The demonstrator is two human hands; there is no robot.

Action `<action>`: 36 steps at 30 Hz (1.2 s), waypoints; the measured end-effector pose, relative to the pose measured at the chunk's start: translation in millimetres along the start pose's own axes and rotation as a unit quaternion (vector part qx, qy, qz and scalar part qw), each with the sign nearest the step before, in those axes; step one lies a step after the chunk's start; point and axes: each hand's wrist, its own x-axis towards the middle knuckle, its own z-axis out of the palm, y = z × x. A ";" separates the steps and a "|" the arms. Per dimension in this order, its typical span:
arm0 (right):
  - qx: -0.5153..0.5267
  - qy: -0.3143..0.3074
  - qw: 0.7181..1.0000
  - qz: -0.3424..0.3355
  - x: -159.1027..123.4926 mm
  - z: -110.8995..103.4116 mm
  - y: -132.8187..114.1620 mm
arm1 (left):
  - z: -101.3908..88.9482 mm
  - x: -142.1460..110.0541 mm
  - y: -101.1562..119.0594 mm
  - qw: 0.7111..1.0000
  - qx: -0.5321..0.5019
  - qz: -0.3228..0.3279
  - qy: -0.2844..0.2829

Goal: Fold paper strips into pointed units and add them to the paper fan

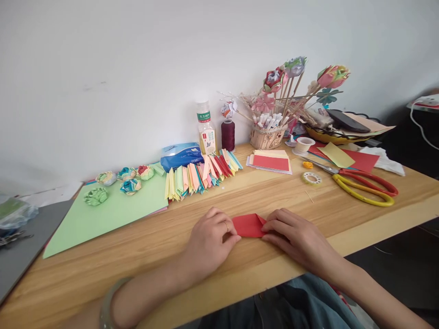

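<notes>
A small piece of red paper (pixel 248 225) lies on the table near its front edge, with a folded flap at its right end. My left hand (pixel 213 237) pinches its left end between thumb and fingers; a ring is on one finger. At the right end, the fingers of my right hand (pixel 291 230) close on the folded corner and partly hide it. Beyond my hands stands a long row of folded paper strips (pixel 192 178) in several colours. A stack of paper rectangles (pixel 270 161), red on top, rests farther right.
Scissors (pixel 363 180) with red and yellow handles lie at the right, beside a tape roll (pixel 312 178). Green sheets (pixel 116 219) at the left bear several paper flowers (pixel 96 196). A bottle (pixel 207 132), a thread spool (pixel 228 135) and a basket (pixel 266 137) stand along the wall.
</notes>
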 end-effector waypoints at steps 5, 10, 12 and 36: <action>-0.013 0.018 0.999 0.027 4.3 2.4 -4.8 | 0.7 -1.8 7.9 0.999 -0.006 -0.035 0.009; 0.001 0.008 0.996 0.090 5.3 2.4 -9.4 | 5.0 -2.9 9.1 0.999 0.024 -0.048 0.010; 0.009 0.008 0.993 0.118 6.3 2.8 -10.8 | 6.9 -1.5 8.3 0.998 0.017 -0.067 0.012; -0.196 0.040 0.971 0.130 11.1 16.8 -24.8 | 13.5 7.6 9.3 0.985 0.126 -0.108 -0.040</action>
